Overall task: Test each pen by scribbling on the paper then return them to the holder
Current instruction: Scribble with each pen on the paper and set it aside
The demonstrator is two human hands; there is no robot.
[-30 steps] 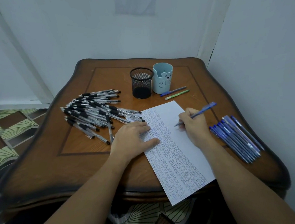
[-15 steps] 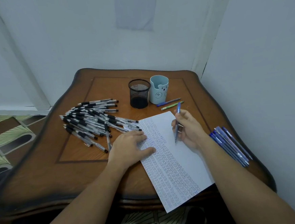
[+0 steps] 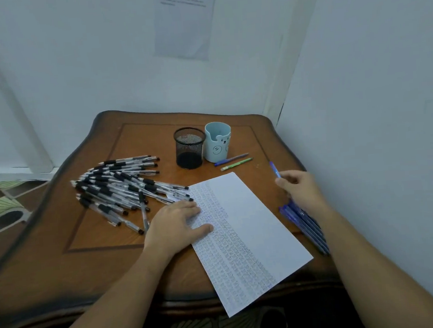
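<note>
A white paper [image 3: 251,228], scribbled over its left half, lies slanted on the wooden table [image 3: 99,240]. My left hand [image 3: 175,224] presses flat on the paper's left edge. My right hand [image 3: 299,191] holds a blue pen [image 3: 274,169] off the paper's right side, above a row of blue pens [image 3: 305,224]. At the back stand a black mesh holder [image 3: 189,147] and a light blue bear cup [image 3: 218,144], both showing no pens inside. A heap of black-capped clear pens [image 3: 118,187] lies on the left.
A blue pen [image 3: 232,159] and a green pen [image 3: 236,164] lie in front of the cup. White walls close in behind and on the right. A printed sheet [image 3: 186,18] hangs on the back wall. Patterned floor shows at left.
My right hand lifted the blue pen off the paper and moved right, over the row of blue pens. The view tilted upward. My left hand stayed on the paper.
</note>
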